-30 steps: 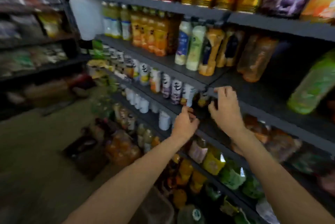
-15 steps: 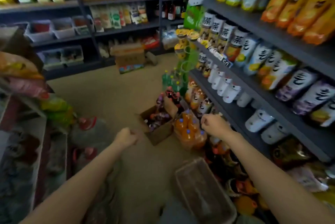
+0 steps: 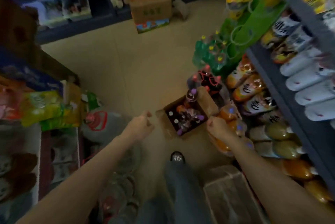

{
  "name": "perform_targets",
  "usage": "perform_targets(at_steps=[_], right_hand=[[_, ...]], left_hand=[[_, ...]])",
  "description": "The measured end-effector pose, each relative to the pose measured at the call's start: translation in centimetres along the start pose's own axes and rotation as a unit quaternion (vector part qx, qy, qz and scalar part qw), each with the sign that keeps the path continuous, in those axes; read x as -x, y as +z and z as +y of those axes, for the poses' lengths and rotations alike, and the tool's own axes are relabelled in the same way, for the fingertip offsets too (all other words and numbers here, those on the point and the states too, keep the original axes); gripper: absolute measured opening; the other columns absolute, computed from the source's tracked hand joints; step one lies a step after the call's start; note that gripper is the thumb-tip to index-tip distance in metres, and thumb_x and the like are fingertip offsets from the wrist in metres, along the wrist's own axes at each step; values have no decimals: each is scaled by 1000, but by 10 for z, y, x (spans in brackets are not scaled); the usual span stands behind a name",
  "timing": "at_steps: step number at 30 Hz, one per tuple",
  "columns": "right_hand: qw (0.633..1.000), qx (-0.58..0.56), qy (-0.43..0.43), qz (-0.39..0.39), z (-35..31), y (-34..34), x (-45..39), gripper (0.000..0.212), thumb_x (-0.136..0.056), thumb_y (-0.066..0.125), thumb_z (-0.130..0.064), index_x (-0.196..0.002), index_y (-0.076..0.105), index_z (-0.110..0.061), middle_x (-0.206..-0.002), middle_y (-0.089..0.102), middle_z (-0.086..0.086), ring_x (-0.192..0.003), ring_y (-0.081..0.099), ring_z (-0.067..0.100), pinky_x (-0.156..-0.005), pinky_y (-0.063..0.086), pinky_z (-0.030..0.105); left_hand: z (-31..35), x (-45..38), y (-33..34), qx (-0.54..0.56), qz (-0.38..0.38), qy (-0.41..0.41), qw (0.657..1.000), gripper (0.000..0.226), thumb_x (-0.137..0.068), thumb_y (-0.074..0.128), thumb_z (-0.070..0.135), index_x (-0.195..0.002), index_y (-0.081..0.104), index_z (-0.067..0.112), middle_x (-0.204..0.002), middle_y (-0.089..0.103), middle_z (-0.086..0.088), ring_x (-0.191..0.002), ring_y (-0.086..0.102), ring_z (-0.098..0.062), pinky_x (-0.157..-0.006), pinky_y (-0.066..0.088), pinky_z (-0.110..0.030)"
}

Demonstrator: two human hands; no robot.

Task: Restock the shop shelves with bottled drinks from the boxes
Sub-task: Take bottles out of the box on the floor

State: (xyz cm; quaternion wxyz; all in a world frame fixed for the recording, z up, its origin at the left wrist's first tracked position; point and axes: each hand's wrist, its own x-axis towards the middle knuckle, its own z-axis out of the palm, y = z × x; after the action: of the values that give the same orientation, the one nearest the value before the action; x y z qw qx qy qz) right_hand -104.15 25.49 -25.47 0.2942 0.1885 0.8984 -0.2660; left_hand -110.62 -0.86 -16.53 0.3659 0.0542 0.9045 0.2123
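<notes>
Head view: we reach down toward the box (image 3: pixel 183 115) of bottles (image 3: pixel 188 113) on the floor, near the right-hand shelves (image 3: pixel 297 71). Our left hand (image 3: pixel 140 126) and right hand (image 3: pixel 217 127) are both curled and hold nothing. Fetching is the step; next we likely need to open our fingers over a bottle. An orange pack (image 3: pixel 230 115) crowds the box on the right, our shoe (image 3: pixel 177 157) stands near, and a carton (image 3: pixel 151 9) sits far off.

Open cardboard box (image 3: pixel 183 129) on floor, centre frame, flaps folded out; inside, upright bottled drinks (image 3: pixel 188 117), purple and white caps. At its 3 o'clock, touching, shrink-wrapped pack of orange bottles (image 3: pixel 226 115), blue caps. Shop shelves (image 3: pixel 290 86) at 3 o'clock, stocked.
</notes>
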Motion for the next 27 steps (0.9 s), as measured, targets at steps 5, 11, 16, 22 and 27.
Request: perform_targets(at_steps=[5,11,16,22,27], right_hand=[[999,-21,46,-11,10,31,-93,32,-87,60,-14,-115,53,1,-118,57,19,-111,54,33,-83,39,31],[991,-22,119,-49,49,99,-183,59,-85,62,-11,-136,33,-1,-137,39,23,-127,39,37,-101,34,36],[994,-27,107,-7,60,122,-203,37,-81,64,-6,-112,45,0,-111,57,24,-103,54,39,-82,42,38],[990,104,-91,29,-41,77,-167,38,-80,64,-33,-109,48,-15,-102,61,5,-98,58,26,-77,45,34],[961,42,-272,-4,-102,-9,-126,28,-71,63,-41,-86,54,-19,-77,61,-1,-73,57,18,-64,49,34]], left_hand=[[-9,-87,-6,-27,-9,30,999,33,-91,49,13,-123,40,10,-98,63,-3,-99,59,-24,-84,45,-31],[-34,-172,34,27,-3,23,999,30,-93,50,17,-121,43,10,-87,56,2,-93,60,-25,-84,48,-37],[-61,-196,71,45,-11,17,999,23,-94,44,14,-116,43,11,-91,64,-9,-84,63,-28,-74,47,-37],[-63,-192,81,80,-46,36,995,49,-85,58,7,-130,39,12,-108,54,-4,-93,56,-20,-77,42,-23],[-40,-198,78,187,-42,147,970,86,-49,75,39,-125,34,33,-119,52,10,-112,49,12,-93,37,-9]])
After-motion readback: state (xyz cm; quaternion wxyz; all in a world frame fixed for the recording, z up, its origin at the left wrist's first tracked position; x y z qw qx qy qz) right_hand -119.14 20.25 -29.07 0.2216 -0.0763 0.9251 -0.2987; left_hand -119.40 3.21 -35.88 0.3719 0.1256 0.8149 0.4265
